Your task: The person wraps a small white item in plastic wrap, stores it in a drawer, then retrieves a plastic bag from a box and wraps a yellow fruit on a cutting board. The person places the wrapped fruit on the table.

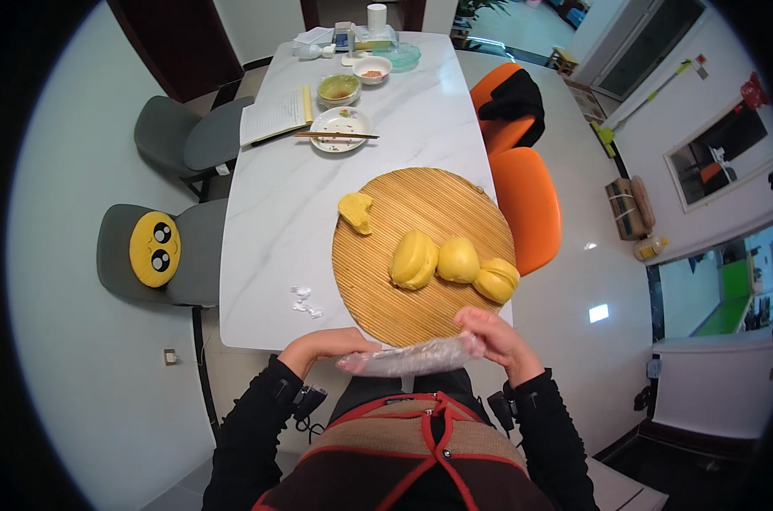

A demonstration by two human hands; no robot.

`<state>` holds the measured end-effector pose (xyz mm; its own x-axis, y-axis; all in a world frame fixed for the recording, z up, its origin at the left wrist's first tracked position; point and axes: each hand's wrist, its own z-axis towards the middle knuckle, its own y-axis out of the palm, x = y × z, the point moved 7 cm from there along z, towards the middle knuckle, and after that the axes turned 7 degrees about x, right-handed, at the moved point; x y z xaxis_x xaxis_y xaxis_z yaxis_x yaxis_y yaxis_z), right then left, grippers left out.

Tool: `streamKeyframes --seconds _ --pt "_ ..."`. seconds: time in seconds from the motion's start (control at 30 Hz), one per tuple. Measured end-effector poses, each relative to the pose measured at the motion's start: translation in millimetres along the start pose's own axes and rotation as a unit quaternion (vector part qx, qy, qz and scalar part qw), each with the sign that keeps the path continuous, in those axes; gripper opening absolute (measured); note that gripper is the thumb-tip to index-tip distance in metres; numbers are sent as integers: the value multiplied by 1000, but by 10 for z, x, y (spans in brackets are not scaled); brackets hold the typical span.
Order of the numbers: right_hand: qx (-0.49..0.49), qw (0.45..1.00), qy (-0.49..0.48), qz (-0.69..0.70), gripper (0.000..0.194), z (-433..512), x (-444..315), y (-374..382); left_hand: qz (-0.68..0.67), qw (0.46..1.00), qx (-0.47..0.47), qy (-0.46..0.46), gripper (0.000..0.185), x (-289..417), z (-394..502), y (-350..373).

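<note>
My left hand (pixel 332 345) and my right hand (pixel 492 337) stretch a clear plastic bag or film (pixel 412 359) between them, just past the near table edge. Each hand pinches one end of it. In front lies a round slatted bamboo board (pixel 370 274). Three yellow steamed buns sit in a row on its right half: a large one with a split side (pixel 414 259), a smooth one (pixel 458 260) and another with a slit (pixel 497 281). A partly eaten or torn yellow bun piece (pixel 357 212) rests at the board's upper left rim.
Crumpled white tissue scraps (pixel 304 301) lie left of the board. Farther back are a plate (pixel 339 144) with chopsticks, an open notebook (pixel 274 118), a covered bowl (pixel 339 89) and a white bowl (pixel 371 69). Orange chairs (pixel 527 211) and grey chairs (pixel 198 255) flank the table.
</note>
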<state>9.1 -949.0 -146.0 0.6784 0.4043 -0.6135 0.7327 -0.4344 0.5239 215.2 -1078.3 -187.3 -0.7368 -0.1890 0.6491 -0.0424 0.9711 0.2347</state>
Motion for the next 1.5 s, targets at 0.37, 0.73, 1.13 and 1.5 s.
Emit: streamKeyframes --seconds 0.37,0.73,1.13,1.5 --pt "38 425 -276 -861 14 544 -622 28 452 763 458 53 75 803 740 -159" --pt "28 325 -414 -850 55 1429 -935 122 208 737 642 40 111 645 1461 -282" --pt "46 297 -367 -880 45 1840 -880 94 155 729 651 141 96 655 1422 -661" --pt "56 401 -297 -865 62 1782 -849 342 -211 872 359 256 82 503 992 -1013"
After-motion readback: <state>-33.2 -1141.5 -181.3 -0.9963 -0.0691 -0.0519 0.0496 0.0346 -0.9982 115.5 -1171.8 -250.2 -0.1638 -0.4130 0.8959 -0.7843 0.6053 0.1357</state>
